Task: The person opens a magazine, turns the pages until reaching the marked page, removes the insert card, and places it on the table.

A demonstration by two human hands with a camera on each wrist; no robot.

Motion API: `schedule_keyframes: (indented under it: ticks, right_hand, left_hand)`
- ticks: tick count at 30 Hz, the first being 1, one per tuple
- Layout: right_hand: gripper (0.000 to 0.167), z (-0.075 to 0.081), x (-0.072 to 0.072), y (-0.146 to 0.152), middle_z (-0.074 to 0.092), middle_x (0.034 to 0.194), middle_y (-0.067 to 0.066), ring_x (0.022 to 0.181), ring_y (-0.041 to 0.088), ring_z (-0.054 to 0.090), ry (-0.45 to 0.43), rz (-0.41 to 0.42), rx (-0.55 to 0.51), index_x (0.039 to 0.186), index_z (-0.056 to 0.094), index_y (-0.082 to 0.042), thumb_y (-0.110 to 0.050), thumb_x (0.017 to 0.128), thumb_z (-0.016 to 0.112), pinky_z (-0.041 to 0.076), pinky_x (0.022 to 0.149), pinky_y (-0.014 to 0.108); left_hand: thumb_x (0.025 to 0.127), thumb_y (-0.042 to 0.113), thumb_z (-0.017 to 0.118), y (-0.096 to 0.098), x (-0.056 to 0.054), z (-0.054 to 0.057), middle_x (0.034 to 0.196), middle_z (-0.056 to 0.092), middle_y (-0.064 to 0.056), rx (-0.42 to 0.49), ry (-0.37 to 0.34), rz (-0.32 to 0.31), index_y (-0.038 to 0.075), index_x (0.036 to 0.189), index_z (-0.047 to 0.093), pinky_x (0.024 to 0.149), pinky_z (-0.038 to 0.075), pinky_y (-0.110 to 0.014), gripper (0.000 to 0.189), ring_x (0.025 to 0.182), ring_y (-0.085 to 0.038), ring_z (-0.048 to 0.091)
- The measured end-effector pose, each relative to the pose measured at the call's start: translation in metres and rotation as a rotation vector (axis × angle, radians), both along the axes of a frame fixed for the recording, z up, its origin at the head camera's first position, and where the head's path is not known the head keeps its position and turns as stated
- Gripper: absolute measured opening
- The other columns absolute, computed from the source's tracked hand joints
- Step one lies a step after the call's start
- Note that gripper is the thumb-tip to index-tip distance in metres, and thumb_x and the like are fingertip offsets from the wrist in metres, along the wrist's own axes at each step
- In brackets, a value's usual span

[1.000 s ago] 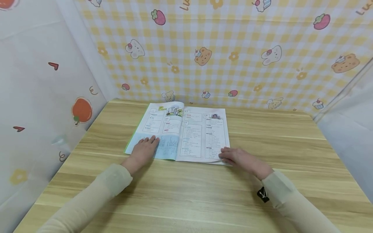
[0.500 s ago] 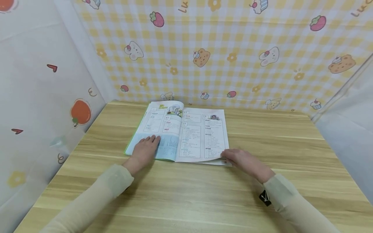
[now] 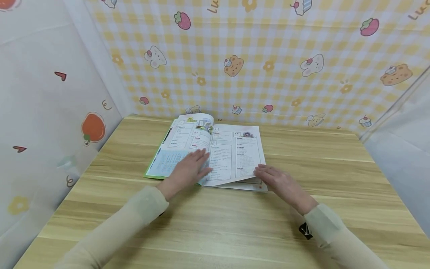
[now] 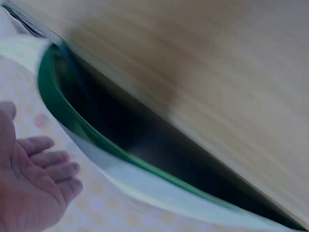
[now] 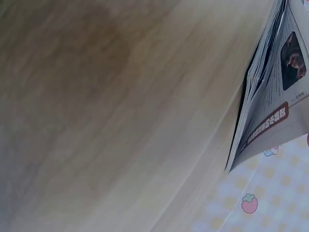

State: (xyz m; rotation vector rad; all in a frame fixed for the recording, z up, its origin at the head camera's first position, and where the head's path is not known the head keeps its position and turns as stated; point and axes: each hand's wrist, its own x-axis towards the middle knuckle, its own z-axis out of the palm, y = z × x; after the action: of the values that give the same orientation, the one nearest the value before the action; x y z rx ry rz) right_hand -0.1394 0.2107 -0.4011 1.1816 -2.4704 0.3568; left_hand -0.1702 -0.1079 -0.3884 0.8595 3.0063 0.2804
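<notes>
A magazine point(image 3: 220, 164) lies spread on the wooden table point(image 3: 215, 224), with printed text and small pictures on both pages. Over its lower left page, close to the spine, is my left hand point(image 3: 186, 170), its fingers extended. The left wrist view shows that hand point(image 4: 36, 179) with loosely bent fingers beside the green-edged cover point(image 4: 72, 118), which bows up off the table. My right hand point(image 3: 280, 185) pinches the lower right corner of the top right page point(image 3: 246, 157), raised from the sheets beneath. The right wrist view shows the lifted page's underside point(image 5: 273, 108); the right hand is outside that view.
Behind the table hangs a yellow checked cloth point(image 3: 262, 48) with cartoon prints, near the magazine's top edge. A white printed cloth point(image 3: 43, 112) bounds the left side, and a pale cloth point(image 3: 406, 142) the right. A black tag point(image 3: 305, 231) shows beneath the right cuff.
My left hand has slid right across the left page toward the spine, and that page now bulges higher. At the lower right, the page corner in my right hand has risen.
</notes>
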Motion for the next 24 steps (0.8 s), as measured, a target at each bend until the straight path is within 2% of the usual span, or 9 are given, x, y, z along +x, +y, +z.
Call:
schedule_keyframes:
  ticks: [5,11,14,17,18,20,21,24]
  right_hand:
    - [0.048,0.002,0.001,-0.002,0.068,0.11,0.013,0.102,0.028,0.065,0.085,0.017,-0.047,0.108,0.067,-0.001,0.007,0.062,0.079,0.054,0.082,0.039]
    - [0.044,0.005,0.001,-0.004,0.069,0.107,0.013,0.102,0.028,0.065,0.17,0.028,-0.049,0.106,0.067,-0.001,0.006,0.064,0.077,0.054,0.081,0.037]
    - [0.045,0.007,0.002,-0.006,0.069,0.107,0.013,0.102,0.027,0.065,0.206,0.024,-0.03,0.106,0.066,-0.001,0.007,0.063,0.077,0.054,0.082,0.036]
    - [0.045,0.008,0.003,-0.007,0.069,0.107,0.012,0.101,0.027,0.065,0.226,0.023,-0.03,0.107,0.067,-0.001,0.006,0.064,0.077,0.054,0.081,0.036]
    - [0.037,0.008,0.003,-0.008,0.069,0.107,0.013,0.101,0.027,0.065,0.234,0.024,-0.035,0.107,0.066,0.0,0.003,0.071,0.075,0.054,0.081,0.036]
    - [0.022,0.009,0.002,-0.008,0.068,0.108,0.014,0.102,0.028,0.065,0.247,0.026,-0.066,0.108,0.066,0.001,-0.005,0.086,0.065,0.054,0.082,0.036]
    - [0.021,0.009,0.002,-0.009,0.068,0.109,0.014,0.103,0.028,0.064,0.253,0.025,-0.092,0.108,0.065,0.001,-0.01,0.093,0.058,0.053,0.083,0.035]
    - [0.04,0.009,-0.001,-0.01,0.064,0.116,0.017,0.111,0.029,0.06,0.241,0.01,-0.195,0.114,0.062,0.004,-0.023,0.102,0.035,0.046,0.095,0.028]
  left_hand:
    - [0.096,0.048,0.045,0.037,0.005,-0.001,0.151,0.032,-0.014,0.02,-0.06,-0.137,0.003,0.144,0.036,0.115,0.023,-0.041,0.067,0.14,-0.029,0.029]
    - [0.094,0.045,0.051,0.074,0.01,-0.002,0.149,0.036,-0.014,0.061,-0.014,-0.251,0.002,0.142,0.039,0.113,0.028,-0.039,0.066,0.138,-0.026,0.034]
    - [0.095,0.038,0.053,0.086,0.011,-0.002,0.148,0.038,-0.013,0.069,0.038,-0.268,0.002,0.141,0.04,0.111,0.031,-0.038,0.06,0.137,-0.025,0.036]
    - [0.096,0.03,0.053,0.093,0.011,-0.003,0.146,0.041,-0.012,0.04,0.123,-0.267,0.003,0.14,0.042,0.109,0.034,-0.036,0.053,0.135,-0.023,0.039]
    - [0.096,0.027,0.053,0.095,0.012,-0.002,0.146,0.041,-0.012,0.032,0.146,-0.266,0.003,0.14,0.043,0.109,0.035,-0.036,0.051,0.134,-0.023,0.04]
    - [0.097,0.023,0.052,0.097,0.012,-0.001,0.146,0.042,-0.011,0.023,0.185,-0.258,0.004,0.14,0.043,0.109,0.035,-0.034,0.048,0.134,-0.022,0.041]
    - [0.097,0.021,0.052,0.097,0.012,-0.001,0.146,0.042,-0.01,0.027,0.2,-0.251,0.004,0.14,0.043,0.108,0.035,-0.034,0.047,0.133,-0.021,0.041]
    - [0.097,0.017,0.052,0.094,0.011,-0.001,0.145,0.043,-0.012,0.09,0.22,-0.211,0.003,0.14,0.043,0.108,0.036,-0.035,0.046,0.133,-0.022,0.042]
